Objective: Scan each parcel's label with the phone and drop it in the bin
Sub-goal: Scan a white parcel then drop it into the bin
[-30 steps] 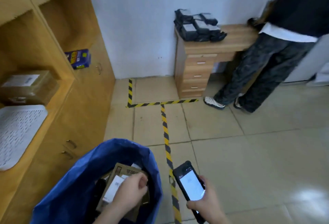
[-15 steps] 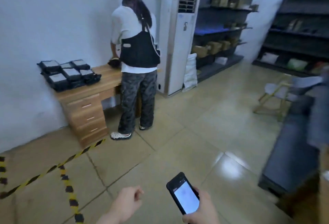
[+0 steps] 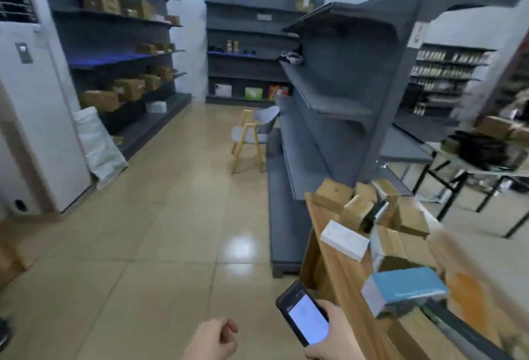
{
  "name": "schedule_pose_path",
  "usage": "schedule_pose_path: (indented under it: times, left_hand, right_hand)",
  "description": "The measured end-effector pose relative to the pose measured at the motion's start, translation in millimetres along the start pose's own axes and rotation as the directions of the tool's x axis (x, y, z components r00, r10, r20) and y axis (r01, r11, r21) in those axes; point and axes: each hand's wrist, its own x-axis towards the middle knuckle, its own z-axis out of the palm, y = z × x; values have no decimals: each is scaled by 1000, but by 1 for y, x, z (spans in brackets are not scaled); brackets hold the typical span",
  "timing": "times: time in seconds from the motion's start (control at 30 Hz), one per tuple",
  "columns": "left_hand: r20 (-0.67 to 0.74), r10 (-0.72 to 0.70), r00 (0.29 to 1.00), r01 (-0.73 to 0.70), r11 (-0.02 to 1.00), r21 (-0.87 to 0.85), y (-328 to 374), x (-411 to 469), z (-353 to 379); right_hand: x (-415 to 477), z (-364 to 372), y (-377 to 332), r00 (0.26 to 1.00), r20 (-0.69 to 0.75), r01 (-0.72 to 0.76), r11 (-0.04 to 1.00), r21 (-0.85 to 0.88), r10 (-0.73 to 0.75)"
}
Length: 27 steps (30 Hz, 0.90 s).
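The right hand (image 3: pixel 333 334) holds the phone (image 3: pixel 306 316) tight. The left hand (image 3: pixel 213 339) has a loose, empty grip. Parcels (image 3: pixel 345 240) sit on the counter (image 3: pixel 352 282).

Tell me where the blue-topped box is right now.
In the head view, the blue-topped box lies low on the right, on the near end of the wooden table, just right of the phone held in the right hand.

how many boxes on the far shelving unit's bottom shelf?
3: white box left, green box middle, red-and-yellow box right; the near shelving may hide more.
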Motion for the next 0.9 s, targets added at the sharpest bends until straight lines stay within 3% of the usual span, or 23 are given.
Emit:
schedule_pose_path:
  times: [0.1,0.27,0.47,0.9]
  left_hand:
    - [127,91,988,-98,994,48,33,71,13]
    - [319,264,910,-311,945,106,93,163,40]
    - [359,415,836,-485,865,130,164,253,86]
    - [524,417,743,-630,700,337,252,390,157]
  right_hand:
    - [30,-32,13,985,-154,-76,996,36,81]
    - [69,-81,26,933,-238,-251,962,109,271]
    - [119,-127,61,870,-324,-353,928,116,372]
    - [208,-181,103,812,-353,-475,878,60,464]
